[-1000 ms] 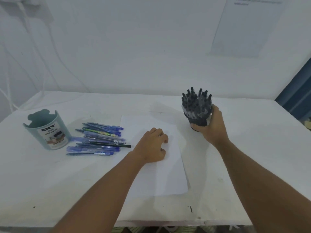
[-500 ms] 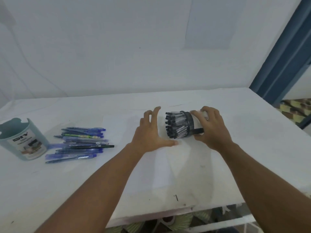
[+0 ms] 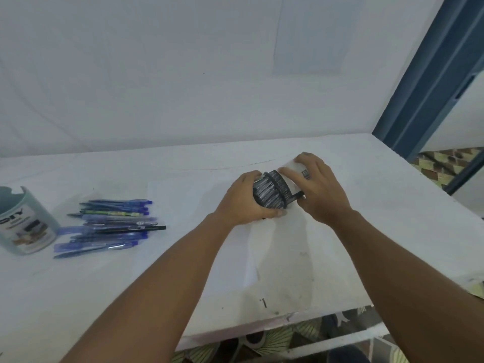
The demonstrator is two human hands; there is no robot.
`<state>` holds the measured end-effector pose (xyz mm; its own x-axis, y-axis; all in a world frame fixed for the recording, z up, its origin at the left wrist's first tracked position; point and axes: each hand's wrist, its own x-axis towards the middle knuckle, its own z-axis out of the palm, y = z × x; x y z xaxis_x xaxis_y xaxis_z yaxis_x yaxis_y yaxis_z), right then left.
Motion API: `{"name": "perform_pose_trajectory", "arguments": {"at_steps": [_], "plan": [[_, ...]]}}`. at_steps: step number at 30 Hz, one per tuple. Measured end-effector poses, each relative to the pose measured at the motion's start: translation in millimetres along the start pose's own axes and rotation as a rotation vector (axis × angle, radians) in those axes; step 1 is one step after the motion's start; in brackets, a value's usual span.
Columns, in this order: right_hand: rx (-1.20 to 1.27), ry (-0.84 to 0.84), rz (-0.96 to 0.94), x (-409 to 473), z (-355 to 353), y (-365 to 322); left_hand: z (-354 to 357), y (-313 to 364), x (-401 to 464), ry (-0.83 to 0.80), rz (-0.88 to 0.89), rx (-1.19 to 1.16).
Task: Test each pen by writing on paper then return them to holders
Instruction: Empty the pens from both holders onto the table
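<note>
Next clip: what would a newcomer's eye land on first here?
The two hands at mid-table: the right hand holds a black mesh holder tipped on its side, while the left hand grips its bundle of black pens. At far left, loose blue pens lie beside a teal holder.

Bare white table point(image 3: 379, 205) lay open at the right of the frame, from the right hand point(image 3: 318, 191) out to the far edge. Centre frame was taken up: both hands closed around a tipped black mesh holder point(image 3: 279, 191) full of pens, the left hand point(image 3: 243, 203) covering its mouth, over a sheet of paper point(image 3: 183, 200). At the left, a heap of blue pens point(image 3: 112, 226) blocked the surface just beside a teal holder point(image 3: 25, 226) at the frame's edge. Between heap and forearms, the table stayed passable toward the bottom left.
</note>
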<state>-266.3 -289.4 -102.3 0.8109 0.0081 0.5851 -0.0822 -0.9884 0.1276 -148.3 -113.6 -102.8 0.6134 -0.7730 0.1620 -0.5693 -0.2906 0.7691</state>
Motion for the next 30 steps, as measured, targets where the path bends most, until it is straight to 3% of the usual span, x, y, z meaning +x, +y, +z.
{"name": "perform_pose_trajectory", "arguments": {"at_steps": [3, 6, 17, 27, 30], "plan": [[-0.025, 0.0, -0.023, 0.0, -0.2, 4.5, -1.4, 5.7, 5.0, -0.04, -0.031, -0.086], [-0.033, 0.013, -0.032, 2.5, 0.8, 4.1, 2.9, 9.1, 12.5, -0.058, -0.07, 0.037], [-0.095, 0.043, 0.001, 10.7, -7.3, 18.5, 4.3, 9.0, 20.2, -0.115, -0.191, 0.14], [-0.243, 0.028, 0.172, 1.3, -13.6, 34.8, 13.6, 8.9, 24.8, -0.163, -0.182, 0.168], [-0.281, -0.028, 0.339, -0.4, -19.1, 41.0, 13.1, 10.8, 25.7, -0.21, -0.184, 0.284]]}}
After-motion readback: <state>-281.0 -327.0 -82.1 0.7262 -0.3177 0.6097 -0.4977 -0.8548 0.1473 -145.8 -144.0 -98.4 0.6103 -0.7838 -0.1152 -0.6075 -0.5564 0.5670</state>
